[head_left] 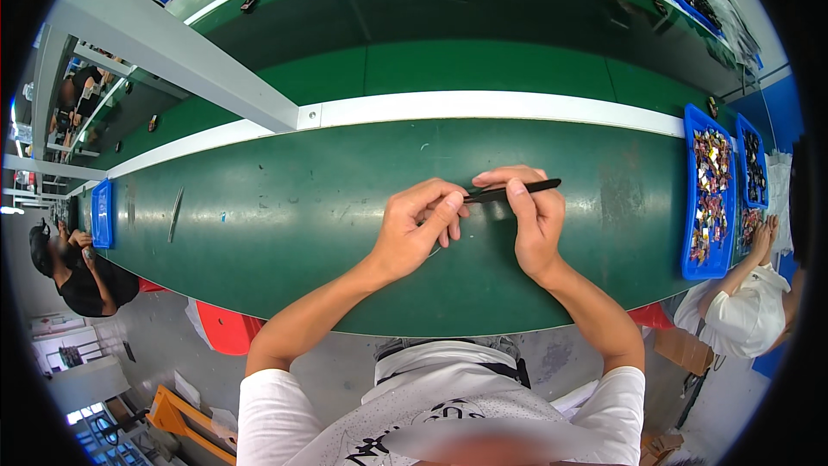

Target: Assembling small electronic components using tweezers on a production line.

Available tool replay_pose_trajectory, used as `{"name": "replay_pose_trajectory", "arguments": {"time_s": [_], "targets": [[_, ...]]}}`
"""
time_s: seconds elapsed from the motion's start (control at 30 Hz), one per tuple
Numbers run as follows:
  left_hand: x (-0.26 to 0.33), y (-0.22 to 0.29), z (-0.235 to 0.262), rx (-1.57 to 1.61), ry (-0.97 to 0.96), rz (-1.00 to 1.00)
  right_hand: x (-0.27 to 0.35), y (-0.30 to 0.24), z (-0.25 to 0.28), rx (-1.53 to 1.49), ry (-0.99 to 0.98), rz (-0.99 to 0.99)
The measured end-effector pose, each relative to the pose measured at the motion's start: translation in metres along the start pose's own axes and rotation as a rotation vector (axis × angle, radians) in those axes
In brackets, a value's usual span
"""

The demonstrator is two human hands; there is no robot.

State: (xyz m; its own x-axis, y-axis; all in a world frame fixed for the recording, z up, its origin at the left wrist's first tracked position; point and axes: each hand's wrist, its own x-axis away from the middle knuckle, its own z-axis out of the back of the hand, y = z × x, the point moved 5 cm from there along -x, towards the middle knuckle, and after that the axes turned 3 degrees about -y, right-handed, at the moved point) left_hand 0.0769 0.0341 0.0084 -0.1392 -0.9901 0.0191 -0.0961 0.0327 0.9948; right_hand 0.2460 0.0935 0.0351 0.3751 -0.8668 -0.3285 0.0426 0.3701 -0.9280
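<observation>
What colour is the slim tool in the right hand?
Black; the slim tool in the right hand shows best in the head view.

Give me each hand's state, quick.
Left hand: closed, beside one end of a slim black tool; can't tell if holding anything.
Right hand: closed, holding that tool.

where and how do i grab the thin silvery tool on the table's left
Pinch the thin silvery tool across its middle, probably with the left hand, the nearer one, coming from above and the right. Its narrow length runs roughly away from you, so thumb and finger should straddle it.
</observation>
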Motion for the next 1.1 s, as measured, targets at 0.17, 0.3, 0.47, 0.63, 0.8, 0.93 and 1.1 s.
{"name": "replay_pose_trajectory", "arguments": {"time_s": [0.17,0.3,0.47,0.63,0.8,0.93,1.1], "targets": [[-0.001,0.006,0.012,0.005,0.157,-0.072,-0.003,-0.017,-0.005,0.131,-0.065,0.184],[-0.002,0.004,0.015,0.031,0.213,-0.058,0.001,-0.015,-0.006,0.095,-0.081,0.148],[0.0,0.004,0.013,0.001,0.19,-0.03,0.001,-0.018,-0.003,0.022,-0.178,0.22],[0.001,0.004,0.013,-0.029,0.166,-0.03,0.005,-0.029,-0.012,0.129,-0.246,0.396],[0.0,0.009,0.011,-0.041,0.143,-0.076,0.012,-0.036,-0.024,0.189,-0.3,0.561],[-0.002,0.006,0.012,-0.113,0.105,-0.131,0.014,-0.035,-0.025,0.212,-0.323,0.571],[-0.002,0.008,0.01,-0.16,0.092,-0.153,0.013,-0.038,-0.026,0.234,-0.323,0.59]]}}
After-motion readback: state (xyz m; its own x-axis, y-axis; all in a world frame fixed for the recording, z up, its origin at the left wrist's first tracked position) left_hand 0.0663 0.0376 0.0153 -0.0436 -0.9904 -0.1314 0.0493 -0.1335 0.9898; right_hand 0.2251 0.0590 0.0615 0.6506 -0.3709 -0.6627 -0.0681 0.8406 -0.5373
